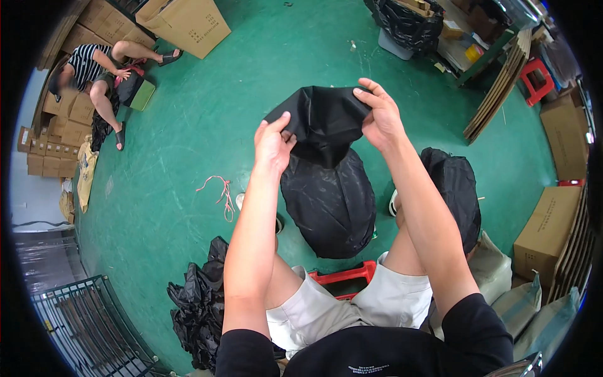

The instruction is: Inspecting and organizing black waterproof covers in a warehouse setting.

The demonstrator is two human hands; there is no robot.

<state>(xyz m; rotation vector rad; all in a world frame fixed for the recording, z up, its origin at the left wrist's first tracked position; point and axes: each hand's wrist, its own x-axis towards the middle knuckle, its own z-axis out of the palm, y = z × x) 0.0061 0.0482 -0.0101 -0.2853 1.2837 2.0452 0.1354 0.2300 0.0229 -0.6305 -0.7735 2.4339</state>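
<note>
A piece of thin black fabric (319, 119) is stretched between my two hands, its upper edge raised and its middle sagging in folds. My left hand (274, 143) pinches its left side, thumb on top. On the other side my right hand (380, 116) grips the right corner between thumb and fingers. Just below, a rounded, stuffed black bundle (330, 204) stands on the floor between my legs. The fabric overlaps the bundle's top; whether the two are joined I cannot tell.
Crumpled black fabric (198, 301) lies by my left leg, another black bundle (452, 195) by my right. A pink cord (221, 195) lies on the green floor. White sacks (493, 267) and cartons (545, 229) line the right. A seated person (94, 69) is at far left.
</note>
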